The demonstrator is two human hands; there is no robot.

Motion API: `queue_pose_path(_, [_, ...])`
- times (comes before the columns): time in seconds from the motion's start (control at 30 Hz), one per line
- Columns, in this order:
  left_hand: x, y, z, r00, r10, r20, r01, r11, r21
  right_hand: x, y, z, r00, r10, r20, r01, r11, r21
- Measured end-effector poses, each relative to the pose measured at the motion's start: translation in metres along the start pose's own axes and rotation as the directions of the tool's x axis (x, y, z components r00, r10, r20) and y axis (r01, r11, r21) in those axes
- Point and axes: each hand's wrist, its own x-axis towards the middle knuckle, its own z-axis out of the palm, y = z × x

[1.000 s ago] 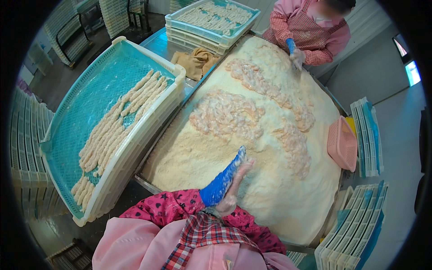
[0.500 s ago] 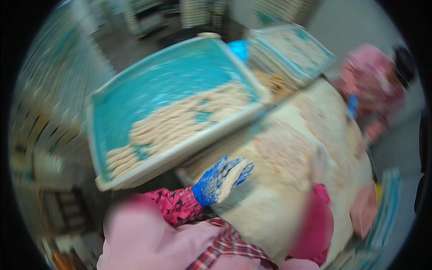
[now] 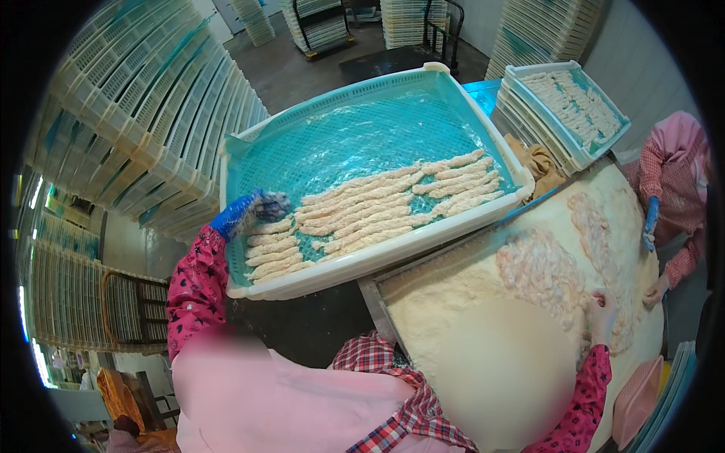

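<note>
My left hand (image 3: 249, 211), in a blue glove caked with coating, is over the left end of the teal-lined white tray (image 3: 317, 113), fingers curled downward; what they hold is hidden. Just beneath it, short coated strips (image 3: 272, 254) lie in a stack of parallel lines beside longer strips (image 3: 362, 204). My right hand (image 3: 601, 309), in a pale glove, pinches at the pinkish raw pieces (image 3: 540, 272) on the powder-covered metal table (image 3: 423, 309); what is between its fingers is too small to name.
Tall crate stacks (image 3: 143, 113) stand left, trolleys (image 3: 317, 26) behind. A stacked filled tray (image 3: 566, 106) and brown cloth (image 3: 544, 162) are back right. A co-worker (image 3: 672, 189) works at the table's right edge, near a pink basket (image 3: 634, 396).
My view has swung left toward the tray. My left hand has gone from above the powder, holding a coated strip, into the tray; my right hand has moved apart rightward to the raw pieces.
</note>
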Motion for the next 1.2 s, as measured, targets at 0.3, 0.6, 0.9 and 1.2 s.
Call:
queue_pose_path(0.3, [0.02,0.027,0.061,0.889,0.454,0.067,-0.458,0.868,0.191,-0.121,-0.103,-0.013,0.769,-0.355,0.532,0.271,0.934,0.231])
queue_pose_path(0.6, [0.061,-0.101,0.41,0.318,0.315,0.894,-0.943,0.201,0.265,-0.186,-0.07,0.021,0.942,-0.142,0.305,0.194,0.97,-0.147])
queue_pose_path(0.9, [0.077,-0.138,0.492,0.282,0.438,0.854,-0.923,0.366,0.117,-0.076,-0.032,0.012,1.0,0.011,0.014,-0.011,0.998,0.056])
queue_pose_path(1.2, [0.084,-0.121,0.45,0.768,0.265,0.583,-0.36,0.932,0.052,-0.127,-0.058,-0.028,0.996,0.039,-0.082,-0.007,0.935,0.354])
